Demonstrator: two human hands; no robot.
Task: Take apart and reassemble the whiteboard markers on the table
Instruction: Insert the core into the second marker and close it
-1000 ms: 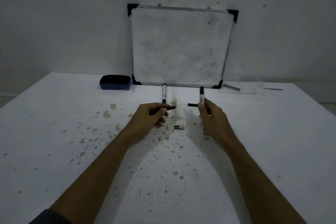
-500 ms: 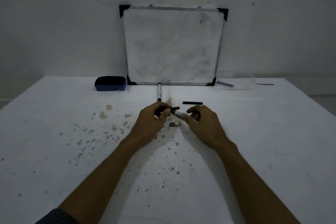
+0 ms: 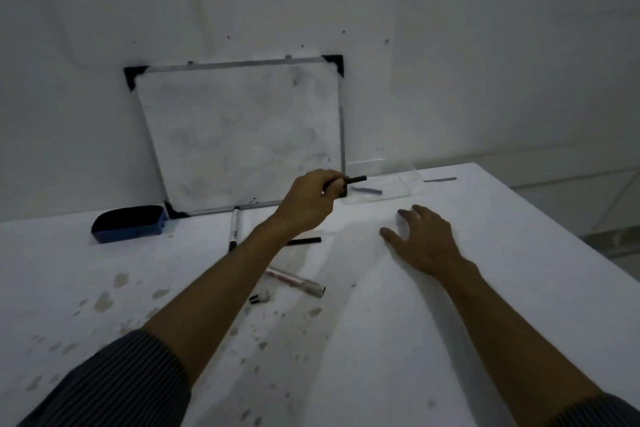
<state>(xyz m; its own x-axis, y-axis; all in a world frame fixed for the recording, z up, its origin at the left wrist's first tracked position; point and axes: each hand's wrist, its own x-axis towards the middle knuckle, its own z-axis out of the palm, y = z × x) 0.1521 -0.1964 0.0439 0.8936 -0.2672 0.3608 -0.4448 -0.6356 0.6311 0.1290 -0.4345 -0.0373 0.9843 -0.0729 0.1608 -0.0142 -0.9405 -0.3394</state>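
Note:
My left hand (image 3: 309,202) is raised and reaches far forward to the right, shut on a thin black ink stick (image 3: 354,179) whose tip pokes out over a clear tray (image 3: 403,184). My right hand (image 3: 423,238) lies flat on the table with fingers spread, holding nothing. An empty marker barrel (image 3: 298,281) lies on the table under my left forearm. A small white nib piece (image 3: 261,297) rests just in front of it. A second black ink stick (image 3: 304,241) lies behind the barrel. A whole marker (image 3: 234,229) lies below the whiteboard.
A framed whiteboard (image 3: 239,135) leans on the wall at the back. A blue eraser (image 3: 129,224) sits left of it. A dark stick (image 3: 367,190) lies in the clear tray, another (image 3: 440,179) beyond it. The white table (image 3: 346,357) is speckled with stains.
The marker barrel left my right hand and now lies on the table. My left hand carried the ink stick forward and right toward the tray. The camera tilted and shifted.

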